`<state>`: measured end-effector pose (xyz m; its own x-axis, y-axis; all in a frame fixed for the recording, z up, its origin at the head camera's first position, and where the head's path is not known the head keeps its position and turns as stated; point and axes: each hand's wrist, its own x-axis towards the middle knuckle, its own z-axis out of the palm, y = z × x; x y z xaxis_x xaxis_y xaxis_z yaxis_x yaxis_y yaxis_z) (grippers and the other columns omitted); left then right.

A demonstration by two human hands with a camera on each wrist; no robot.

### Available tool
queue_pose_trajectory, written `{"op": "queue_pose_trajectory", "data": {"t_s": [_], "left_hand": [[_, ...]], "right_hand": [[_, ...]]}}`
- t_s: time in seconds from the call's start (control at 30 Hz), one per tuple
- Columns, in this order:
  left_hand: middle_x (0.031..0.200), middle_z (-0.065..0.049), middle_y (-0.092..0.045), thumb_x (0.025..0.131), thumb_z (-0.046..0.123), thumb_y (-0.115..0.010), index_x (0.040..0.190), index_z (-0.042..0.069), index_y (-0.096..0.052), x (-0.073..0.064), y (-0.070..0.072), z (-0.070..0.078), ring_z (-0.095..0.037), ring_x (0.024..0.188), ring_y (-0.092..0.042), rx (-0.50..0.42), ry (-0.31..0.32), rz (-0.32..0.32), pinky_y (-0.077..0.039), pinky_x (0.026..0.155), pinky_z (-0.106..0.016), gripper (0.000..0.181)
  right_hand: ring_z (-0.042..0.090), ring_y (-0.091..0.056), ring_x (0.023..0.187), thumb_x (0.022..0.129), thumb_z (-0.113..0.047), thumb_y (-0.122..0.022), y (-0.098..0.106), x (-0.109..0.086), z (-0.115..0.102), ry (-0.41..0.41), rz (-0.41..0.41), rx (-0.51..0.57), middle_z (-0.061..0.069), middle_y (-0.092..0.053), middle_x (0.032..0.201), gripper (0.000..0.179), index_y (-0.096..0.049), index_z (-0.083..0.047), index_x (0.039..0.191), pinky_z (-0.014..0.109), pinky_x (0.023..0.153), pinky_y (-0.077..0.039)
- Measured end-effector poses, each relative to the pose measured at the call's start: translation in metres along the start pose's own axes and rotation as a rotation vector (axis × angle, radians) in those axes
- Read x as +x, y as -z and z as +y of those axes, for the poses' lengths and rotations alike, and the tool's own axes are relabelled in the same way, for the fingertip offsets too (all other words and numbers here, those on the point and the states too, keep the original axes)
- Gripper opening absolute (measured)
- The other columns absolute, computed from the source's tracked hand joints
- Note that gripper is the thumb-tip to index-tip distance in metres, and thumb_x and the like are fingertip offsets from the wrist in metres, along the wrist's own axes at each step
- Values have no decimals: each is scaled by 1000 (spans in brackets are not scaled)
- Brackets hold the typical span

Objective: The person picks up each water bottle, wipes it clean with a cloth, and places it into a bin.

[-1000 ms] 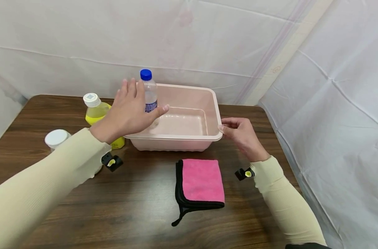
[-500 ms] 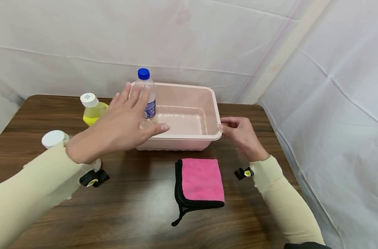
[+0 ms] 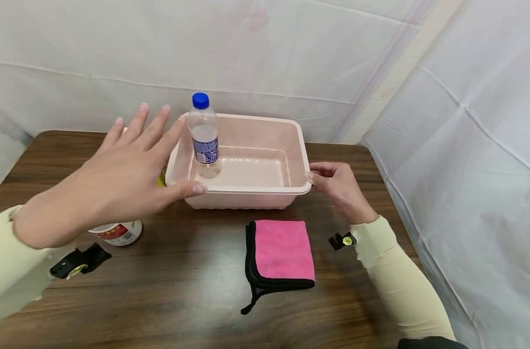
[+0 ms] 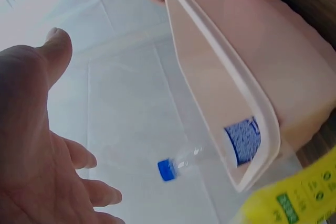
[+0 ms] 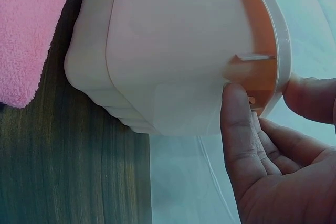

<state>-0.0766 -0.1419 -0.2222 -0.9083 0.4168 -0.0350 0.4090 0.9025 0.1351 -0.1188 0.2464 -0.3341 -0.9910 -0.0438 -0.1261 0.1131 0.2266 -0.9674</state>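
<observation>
A pale pink plastic basin (image 3: 265, 190) stands toward the back of the table. Inside its left end a clear bottle (image 3: 205, 140) with a blue cap and blue label stands upright. My right hand (image 3: 341, 191) pinches the basin's right rim, thumb on top and fingers under the lip, as the right wrist view shows. My left hand (image 3: 121, 177) is spread with straight fingers, holding nothing, left of the bottle and above the table. It hides most of a yellow bottle (image 4: 294, 195) and part of a white jar (image 3: 121, 233) with a red label.
A folded pink cloth (image 3: 284, 249) with black edging and a loop lies in front of the basin. The wooden table (image 3: 182, 300) meets white sheeting (image 3: 247, 53) behind and at the right.
My left hand has drawn back left and toward me, away from the bottle in the basin, which now shows fully. My right hand keeps its hold on the rim.
</observation>
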Motion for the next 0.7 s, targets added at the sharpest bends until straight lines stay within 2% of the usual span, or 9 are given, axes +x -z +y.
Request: {"op": "queue_pose_trajectory", "data": {"t_s": [0.23,0.5,0.7], "left_hand": [[172,-15,23,91,83,-50,167,16,10,-11,1,-27,-45,156,26,72,56,17,12,125,-72,117],[169,-8,29,91,80,-55,165,15,16,-22,-2,-61,-40,154,33,46,133,43,18,124,-69,122],[169,-17,27,93,72,-60,165,6,14,-33,-1,-88,-47,155,28,5,168,86,13,125,-70,122]], "right_hand": [[8,-73,84,98,-6,-69,-2,3,1,4,-24,-2,5,-75,101,36,-66,9,131,27,80,-64],[7,-73,82,97,-5,-71,3,2,3,14,-7,21,-3,-75,95,37,-65,11,131,29,79,-65],[6,-72,80,97,-4,-70,0,2,4,22,-5,23,-6,-75,92,36,-65,11,130,28,78,-65]]}}
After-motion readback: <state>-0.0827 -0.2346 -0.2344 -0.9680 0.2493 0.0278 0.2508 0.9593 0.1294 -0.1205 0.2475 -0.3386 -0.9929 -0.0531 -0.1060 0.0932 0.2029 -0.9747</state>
